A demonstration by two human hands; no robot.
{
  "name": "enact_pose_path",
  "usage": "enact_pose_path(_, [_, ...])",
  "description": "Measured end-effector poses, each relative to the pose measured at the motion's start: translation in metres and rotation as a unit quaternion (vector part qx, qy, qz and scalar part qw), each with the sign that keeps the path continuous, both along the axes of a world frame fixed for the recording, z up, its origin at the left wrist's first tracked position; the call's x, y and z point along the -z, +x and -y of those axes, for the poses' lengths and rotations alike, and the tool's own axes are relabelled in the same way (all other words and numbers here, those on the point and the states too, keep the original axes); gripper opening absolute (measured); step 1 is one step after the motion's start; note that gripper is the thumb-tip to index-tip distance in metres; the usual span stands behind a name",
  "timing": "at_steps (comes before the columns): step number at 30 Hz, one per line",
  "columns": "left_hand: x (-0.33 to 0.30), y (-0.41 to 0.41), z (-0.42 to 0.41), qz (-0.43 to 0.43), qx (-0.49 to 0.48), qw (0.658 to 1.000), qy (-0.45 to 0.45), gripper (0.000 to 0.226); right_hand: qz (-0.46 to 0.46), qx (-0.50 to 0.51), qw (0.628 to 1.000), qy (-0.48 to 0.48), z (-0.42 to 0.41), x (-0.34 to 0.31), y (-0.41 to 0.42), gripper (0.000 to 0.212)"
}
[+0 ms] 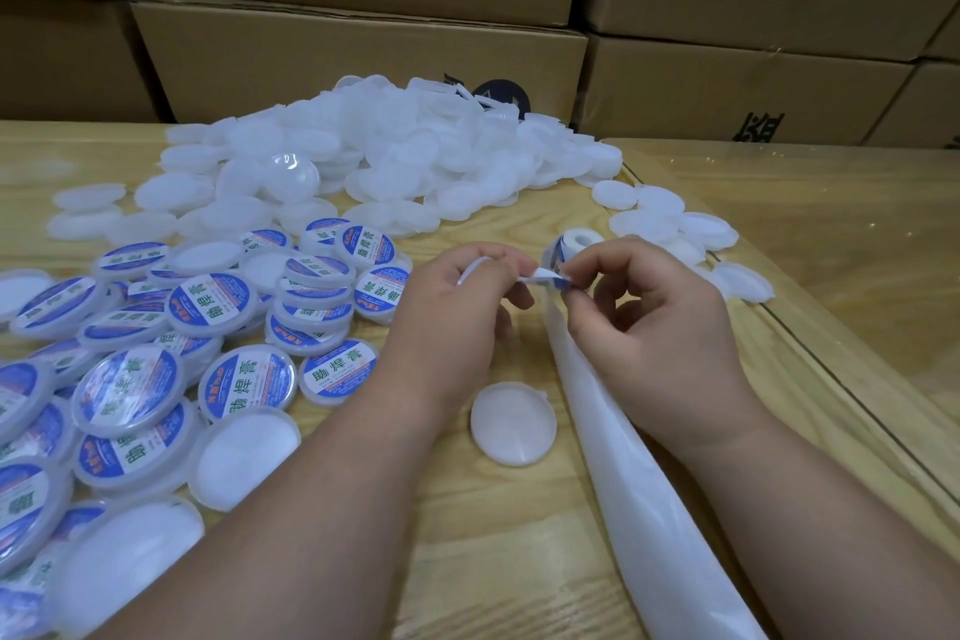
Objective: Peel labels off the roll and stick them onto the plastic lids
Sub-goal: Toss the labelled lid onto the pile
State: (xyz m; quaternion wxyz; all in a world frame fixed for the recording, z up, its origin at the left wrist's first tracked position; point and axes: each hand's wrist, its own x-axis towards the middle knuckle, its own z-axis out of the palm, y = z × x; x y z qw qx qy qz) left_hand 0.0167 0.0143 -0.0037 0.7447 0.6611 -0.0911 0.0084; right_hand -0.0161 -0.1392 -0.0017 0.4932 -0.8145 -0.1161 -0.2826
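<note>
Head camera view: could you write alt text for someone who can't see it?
A person's left hand holds a white plastic lid while the right hand pinches a blue-and-white label at the white label roll. Labelled lids pile left on the wooden table, with blank white lids heaped behind.

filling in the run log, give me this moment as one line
step: peeling label | left hand: holds a lid | right hand: pinches label at roll | backing strip: trails toward the person | blank lid: between forearms
</note>
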Motion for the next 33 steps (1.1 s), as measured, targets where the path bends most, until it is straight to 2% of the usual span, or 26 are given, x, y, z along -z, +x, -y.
enact_pose_path(3, [-0.001,-0.001,-0.001,0.039,0.033,0.997,-0.066,0.031,-0.044,0.012,0.990,0.136,0.000,-0.001,0.002,0.026])
enact_pose_path(8, [-0.002,-0.001,-0.005,-0.008,0.101,0.978,-0.180,0.031,-0.138,-0.052,0.916,0.372,0.008,-0.004,0.009,0.026])
enact_pose_path(14, [-0.003,0.000,-0.002,-0.033,0.066,0.986,-0.148,0.024,-0.249,-0.157,0.829,0.475,0.018,-0.005,0.014,0.031])
enact_pose_path(17, [-0.005,-0.001,-0.003,-0.026,0.055,0.987,-0.150,0.031,-0.296,-0.208,0.785,0.503,0.022,-0.006,0.013,0.043])
enact_pose_path(20, [-0.006,0.000,-0.003,-0.038,0.040,0.986,-0.160,0.033,-0.320,-0.237,0.764,0.508,0.025,-0.007,0.010,0.049])
enact_pose_path(24, [-0.003,0.002,-0.003,-0.059,0.066,0.979,-0.183,0.037,-0.352,-0.244,0.756,0.495,0.027,-0.010,0.009,0.035])
enact_pose_path(28, [-0.002,0.003,-0.003,-0.054,0.081,0.981,-0.167,0.033,-0.375,-0.265,0.759,0.462,0.026,-0.010,0.008,0.022])
enact_pose_path(33, [-0.004,0.002,-0.001,-0.052,0.105,0.982,-0.146,0.039,-0.379,-0.294,0.764,0.431,0.023,-0.012,0.007,0.017])
